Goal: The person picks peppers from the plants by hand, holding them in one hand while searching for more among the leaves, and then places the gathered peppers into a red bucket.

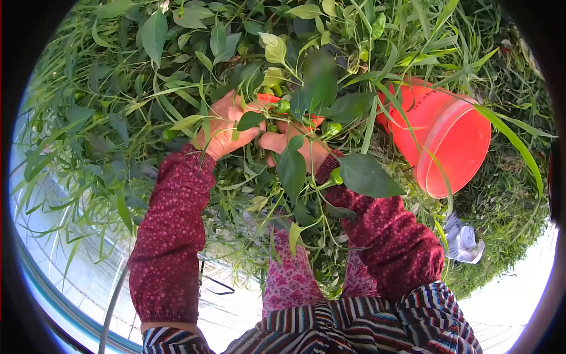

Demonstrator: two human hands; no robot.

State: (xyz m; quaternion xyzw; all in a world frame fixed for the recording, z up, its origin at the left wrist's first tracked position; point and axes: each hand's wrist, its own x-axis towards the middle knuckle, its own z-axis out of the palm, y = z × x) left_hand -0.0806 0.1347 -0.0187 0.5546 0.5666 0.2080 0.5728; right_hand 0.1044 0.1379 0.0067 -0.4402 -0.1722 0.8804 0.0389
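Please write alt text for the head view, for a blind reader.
The left hand and right hand, in dark red sleeves, work inside a leafy pepper plant beside a red pepper. An orange bucket sits in the grass to their right.

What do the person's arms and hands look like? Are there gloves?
No gloves: the left hand and right hand are bare. The left sleeve and right sleeve are dark red with tiny pale dots, puffy, and gathered at the wrist and upper end. A striped top shows where they stop.
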